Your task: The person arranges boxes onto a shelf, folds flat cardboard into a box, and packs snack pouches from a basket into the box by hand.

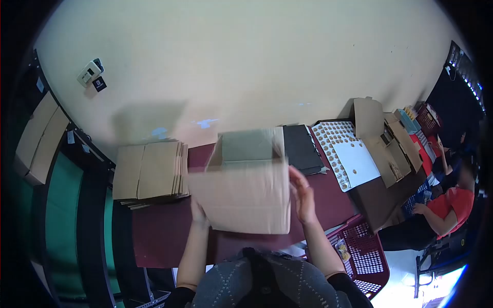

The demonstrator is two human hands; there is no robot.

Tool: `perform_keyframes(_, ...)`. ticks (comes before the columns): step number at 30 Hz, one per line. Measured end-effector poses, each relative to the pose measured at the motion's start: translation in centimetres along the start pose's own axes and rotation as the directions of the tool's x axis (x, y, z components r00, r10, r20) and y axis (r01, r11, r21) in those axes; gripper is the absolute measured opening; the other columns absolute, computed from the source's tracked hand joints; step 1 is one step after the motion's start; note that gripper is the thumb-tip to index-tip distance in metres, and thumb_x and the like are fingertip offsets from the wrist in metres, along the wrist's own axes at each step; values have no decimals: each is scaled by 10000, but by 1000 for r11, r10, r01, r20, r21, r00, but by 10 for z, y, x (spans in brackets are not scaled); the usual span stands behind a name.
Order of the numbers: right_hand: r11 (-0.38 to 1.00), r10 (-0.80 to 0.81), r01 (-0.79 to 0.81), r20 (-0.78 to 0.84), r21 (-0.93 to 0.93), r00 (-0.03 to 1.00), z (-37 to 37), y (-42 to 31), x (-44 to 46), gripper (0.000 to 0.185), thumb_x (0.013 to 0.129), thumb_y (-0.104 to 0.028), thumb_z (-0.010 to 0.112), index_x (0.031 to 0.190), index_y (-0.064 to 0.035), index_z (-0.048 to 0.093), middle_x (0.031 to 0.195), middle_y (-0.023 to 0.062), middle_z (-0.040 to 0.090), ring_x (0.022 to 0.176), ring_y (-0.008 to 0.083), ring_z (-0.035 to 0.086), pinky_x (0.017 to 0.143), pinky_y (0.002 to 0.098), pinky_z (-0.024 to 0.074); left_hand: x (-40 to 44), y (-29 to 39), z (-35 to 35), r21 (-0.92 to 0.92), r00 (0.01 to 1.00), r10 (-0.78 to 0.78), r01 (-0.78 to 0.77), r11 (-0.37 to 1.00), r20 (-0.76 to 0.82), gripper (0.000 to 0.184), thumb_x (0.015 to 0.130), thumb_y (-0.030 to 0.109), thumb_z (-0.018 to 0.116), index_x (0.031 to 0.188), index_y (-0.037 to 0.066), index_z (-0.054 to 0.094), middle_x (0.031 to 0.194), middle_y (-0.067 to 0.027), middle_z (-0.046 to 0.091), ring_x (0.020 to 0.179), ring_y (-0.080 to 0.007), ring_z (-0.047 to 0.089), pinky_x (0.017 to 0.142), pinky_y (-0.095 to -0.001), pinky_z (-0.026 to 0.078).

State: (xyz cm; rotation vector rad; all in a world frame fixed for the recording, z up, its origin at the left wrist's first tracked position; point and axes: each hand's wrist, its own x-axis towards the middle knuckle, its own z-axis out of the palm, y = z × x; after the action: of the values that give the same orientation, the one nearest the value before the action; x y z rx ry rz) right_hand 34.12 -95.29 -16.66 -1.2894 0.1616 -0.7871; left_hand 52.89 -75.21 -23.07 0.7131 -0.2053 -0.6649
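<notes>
An open cardboard box (pixel 241 200) is held in front of me over the dark red table, its top open and its inside partly showing. The front side is slightly blurred. My left hand (pixel 199 213) supports the lower left side, its fingers mostly hidden by the cardboard. Against the right side lies my right hand (pixel 303 197), with fingers bent along the edge. To the left is a stack of flattened cardboard boxes (pixel 154 172). Behind the box, to the right, are black sheets (pixel 304 149).
A white sheet with rows of small round items (pixel 354 159) lies right, beside an opened carton (pixel 393 149). A dark red plastic basket (pixel 377 256) stands below the table's right edge. Shelving (pixel 92 215) is at left. Another person (pixel 452 205) in red is at far right.
</notes>
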Motion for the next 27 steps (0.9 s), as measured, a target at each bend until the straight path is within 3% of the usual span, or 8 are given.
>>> perform_keyframes(3, 949, 132, -105, 75, -296, 988, -16, 38, -16, 581, 954, -437, 242, 1337, -22, 375, 1456, 168, 219, 1357, 289, 176, 1098, 379, 123, -4, -17, -6, 185, 954, -80, 26, 982, 288, 575, 941, 438, 299, 1374, 60, 291, 1433, -119, 272, 1329, -225, 247, 1086, -355, 197)
perform_keyframes(5, 897, 280, -265, -8, -353, 960, -24, 75, -31, 509, 953, -372, 342, 1335, -38, 384, 1463, 174, 201, 1363, 296, 163, 1095, 367, 140, -14, -35, -10, 446, 971, -221, 158, 881, 92, 552, 941, 419, 305, 1384, 90, 285, 1472, -105, 178, 1363, -226, 146, 1103, -353, 99)
perform_keyframes(10, 795, 365, -337, -45, -505, 930, -20, 121, -56, 668, 823, -325, 613, 1357, -46, 322, 1436, 243, 202, 1350, 348, 176, 1082, 409, 198, -23, -74, -39, 706, 971, -131, -48, 707, 198, 888, 730, 279, 733, 1404, 90, 189, 1418, -175, 238, 1332, -280, 212, 1075, -379, 204)
perform_keyframes(13, 516, 333, -176, 7, -839, 943, -10, 123, -55, 842, 745, -355, 686, 1389, -60, 230, 1426, 282, 164, 1333, 408, 171, 1080, 431, 202, -29, -77, -33, 951, 960, -150, -196, 240, 236, 908, 694, 268, 741, 1398, 89, 197, 1412, -217, 221, 1332, -346, 207, 1068, -395, 233)
perform_keyframes(17, 313, 391, -210, -76, -926, 917, -15, 140, -57, 816, 757, -270, 676, 1389, -45, 212, 1399, 320, 181, 1329, 409, 180, 1071, 440, 211, -24, -100, -57, 966, 973, -50, -217, 144, 226, 803, 688, 116, 689, 1365, 83, 259, 1366, -229, 260, 1283, -384, 276, 1053, -411, 266)
perform_keyframes(21, 457, 164, -85, -10, -885, 986, -43, 160, -65, 744, 780, -197, 641, 1379, -37, 230, 1335, 322, 315, 1238, 427, 356, 998, 465, 334, -24, -102, -72, 960, 993, 92, -100, 260, 79, 701, 696, 48, 657, 1316, 74, 331, 1319, -213, 340, 1197, -359, 390, 993, -407, 353)
perform_keyframes(23, 565, 283, -419, -309, -711, 908, -54, 156, -67, 621, 795, -126, 624, 1324, -29, 314, 1189, 247, 504, 982, 366, 584, 795, 418, 500, -22, -100, -80, 932, 995, 100, -49, 358, 14, 635, 700, 48, 674, 1271, 65, 395, 1252, -181, 447, 1073, -290, 512, 907, -381, 429)
perform_keyframes(27, 806, 403, -515, -366, -292, 839, -94, 175, -70, 471, 822, -106, 602, 1235, -27, 392, 1050, 148, 580, 746, 262, 634, 620, 338, 548, -21, -100, -92, 777, 988, 31, 98, 622, -149, 508, 718, 69, 703, 1176, 36, 485, 1079, -124, 591, 912, -182, 583, 830, -330, 451)
